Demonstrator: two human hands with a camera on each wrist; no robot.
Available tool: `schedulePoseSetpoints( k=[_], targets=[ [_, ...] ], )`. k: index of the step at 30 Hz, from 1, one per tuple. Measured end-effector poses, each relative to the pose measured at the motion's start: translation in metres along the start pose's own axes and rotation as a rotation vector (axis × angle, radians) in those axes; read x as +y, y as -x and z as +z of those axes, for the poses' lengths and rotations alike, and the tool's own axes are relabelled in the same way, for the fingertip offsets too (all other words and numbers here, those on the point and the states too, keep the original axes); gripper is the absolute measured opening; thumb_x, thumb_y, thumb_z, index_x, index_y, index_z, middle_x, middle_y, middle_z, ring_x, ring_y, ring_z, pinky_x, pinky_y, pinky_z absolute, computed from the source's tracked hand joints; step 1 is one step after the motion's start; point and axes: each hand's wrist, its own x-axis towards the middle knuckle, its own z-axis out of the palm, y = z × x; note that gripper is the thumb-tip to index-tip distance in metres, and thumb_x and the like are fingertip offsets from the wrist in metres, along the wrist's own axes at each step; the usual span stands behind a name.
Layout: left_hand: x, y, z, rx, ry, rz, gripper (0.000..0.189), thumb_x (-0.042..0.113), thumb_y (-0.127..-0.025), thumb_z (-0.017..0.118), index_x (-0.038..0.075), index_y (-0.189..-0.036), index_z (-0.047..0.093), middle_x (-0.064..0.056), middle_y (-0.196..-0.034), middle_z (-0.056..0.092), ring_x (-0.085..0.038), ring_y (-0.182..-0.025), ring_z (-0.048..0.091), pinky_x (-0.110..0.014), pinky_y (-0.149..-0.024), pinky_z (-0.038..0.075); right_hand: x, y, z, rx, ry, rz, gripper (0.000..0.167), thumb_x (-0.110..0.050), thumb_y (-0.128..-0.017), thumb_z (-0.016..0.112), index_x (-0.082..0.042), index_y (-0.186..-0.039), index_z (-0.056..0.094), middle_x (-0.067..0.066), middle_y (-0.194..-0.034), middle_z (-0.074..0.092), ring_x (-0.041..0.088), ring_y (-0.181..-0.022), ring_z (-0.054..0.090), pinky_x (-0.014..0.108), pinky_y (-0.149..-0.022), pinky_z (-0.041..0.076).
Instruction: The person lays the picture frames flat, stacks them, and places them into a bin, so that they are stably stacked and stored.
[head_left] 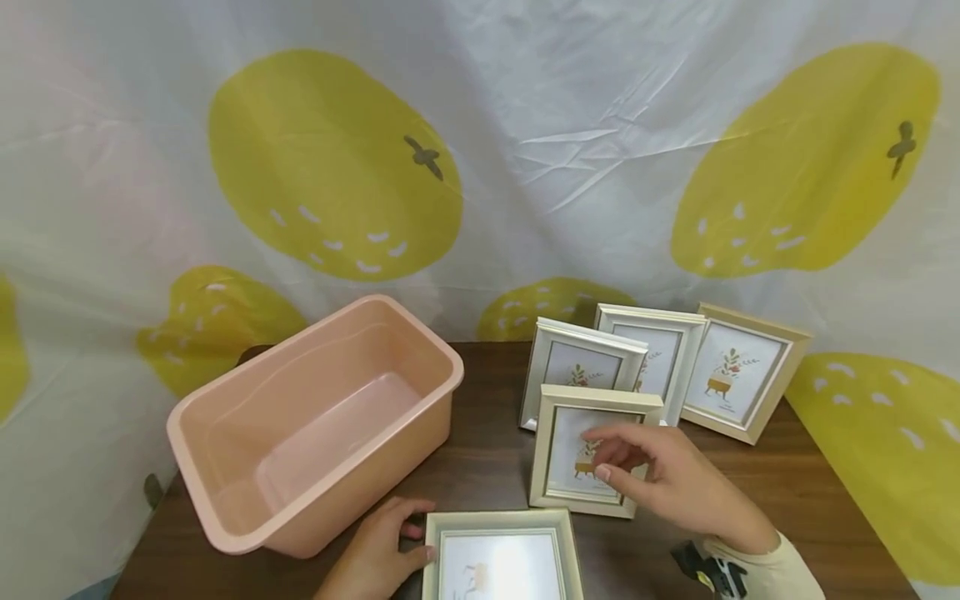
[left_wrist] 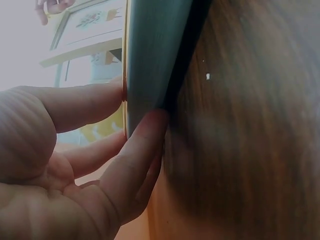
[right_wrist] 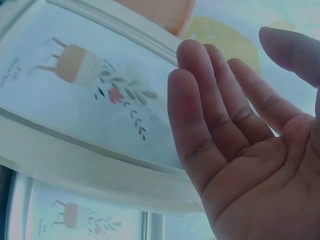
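A cream picture frame lies at the near edge of the head view, glare across its glass. My left hand grips its left edge; in the left wrist view the thumb and fingers meet the frame's side close to the wood. My right hand hovers before a second cream picture frame that stands upright. Its fingers are loosely bent with nothing between them, and the right wrist view shows the bare palm beside that frame's plant print.
Behind stand two silver-white frames and a gold-beige frame, partly overlapping. A deep pink plastic bin stands left on the dark wooden table. A fruit-print cloth hangs behind.
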Motion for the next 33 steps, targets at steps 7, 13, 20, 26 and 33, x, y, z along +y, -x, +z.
schedulePoseSetpoints(
  k=[7, 13, 20, 26, 33],
  targets=[
    [-0.003, 0.0, -0.002, -0.012, 0.016, 0.008, 0.054, 0.023, -0.088, 0.087, 0.014, -0.137, 0.066, -0.002, -0.131, 0.066, -0.021, -0.106, 0.07, -0.026, -0.085, 0.056, -0.008, -0.008, -0.014, 0.056, 0.013, 0.013, 0.036, 0.0, -0.094, 0.076, -0.01, -0.128, 0.07, -0.002, -0.099, 0.077, 0.004, -0.085, 0.072, 0.023, -0.063, 0.059],
    [-0.009, 0.004, -0.002, -0.06, 0.05, 0.001, 0.056, 0.023, -0.088, 0.086, 0.015, -0.139, 0.064, -0.007, -0.137, 0.065, -0.023, -0.108, 0.07, -0.026, -0.084, 0.056, -0.011, -0.023, -0.031, 0.098, 0.028, -0.016, 0.039, 0.004, -0.091, 0.077, -0.012, -0.126, 0.072, 0.001, -0.101, 0.078, 0.005, -0.087, 0.073, 0.023, -0.069, 0.062],
    [-0.006, 0.005, -0.002, -0.054, 0.039, 0.008, 0.055, 0.023, -0.09, 0.085, 0.017, -0.139, 0.063, -0.005, -0.137, 0.065, -0.023, -0.109, 0.07, -0.026, -0.086, 0.056, -0.002, -0.047, -0.051, 0.048, 0.181, -0.112, 0.045, -0.002, -0.087, 0.085, -0.024, -0.124, 0.073, -0.009, -0.119, 0.075, 0.008, -0.107, 0.069, 0.021, -0.086, 0.058],
    [-0.004, 0.005, -0.003, -0.038, 0.015, 0.022, 0.054, 0.023, -0.09, 0.085, 0.014, -0.139, 0.063, -0.006, -0.137, 0.066, -0.022, -0.108, 0.07, -0.027, -0.088, 0.056, 0.009, -0.06, -0.056, -0.089, 0.217, -0.129, 0.038, -0.01, -0.088, 0.086, -0.025, -0.121, 0.074, -0.01, -0.125, 0.072, 0.01, -0.118, 0.066, 0.025, -0.1, 0.054],
    [-0.005, 0.004, -0.003, -0.05, 0.038, 0.014, 0.055, 0.022, -0.089, 0.085, 0.014, -0.139, 0.063, -0.006, -0.138, 0.065, -0.024, -0.109, 0.07, -0.027, -0.087, 0.055, 0.033, -0.06, -0.057, -0.19, 0.091, -0.124, 0.033, -0.005, -0.095, 0.077, -0.024, -0.122, 0.074, -0.004, -0.125, 0.074, 0.011, -0.118, 0.067, 0.025, -0.102, 0.055]
  ],
)
